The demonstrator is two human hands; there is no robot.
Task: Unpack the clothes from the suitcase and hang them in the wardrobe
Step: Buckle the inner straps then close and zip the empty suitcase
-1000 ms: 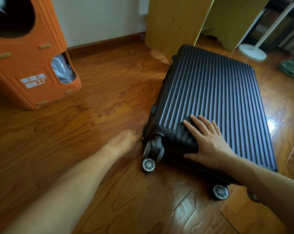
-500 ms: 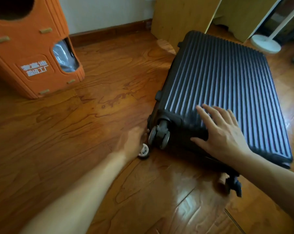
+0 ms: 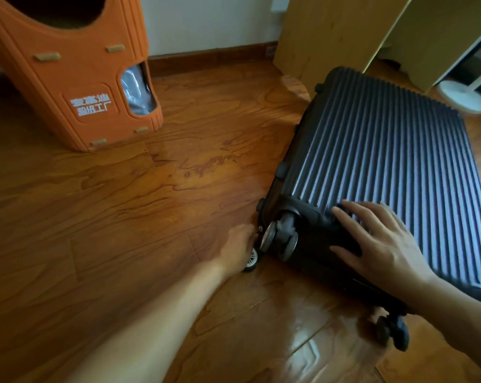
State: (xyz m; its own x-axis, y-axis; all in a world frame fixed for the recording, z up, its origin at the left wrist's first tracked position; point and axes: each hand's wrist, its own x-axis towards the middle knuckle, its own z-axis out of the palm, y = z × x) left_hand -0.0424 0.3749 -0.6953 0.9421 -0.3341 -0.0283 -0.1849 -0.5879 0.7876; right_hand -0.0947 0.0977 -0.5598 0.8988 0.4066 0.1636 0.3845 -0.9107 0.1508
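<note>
With the right hand (image 3: 383,244) still spread flat on the closed suitcase (image 3: 380,172), the left hand (image 3: 238,248), grip unclear, has reached its wheeled corner, apparently starting the zip.

suitcase (image 3: 385,167): dark navy, ribbed stripes
wheels (image 3: 279,240): black, silver hubs
floor (image 3: 123,217): reddish-brown wood grain
bin (image 3: 76,78): orange, white lettering
wall (image 3: 206,20): white
fan base (image 3: 463,96): white

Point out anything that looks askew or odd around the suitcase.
Nothing stands out. The dark ribbed hard-shell suitcase lies flat and closed on the wooden floor, right hand resting on it, left hand at its corner.
</note>
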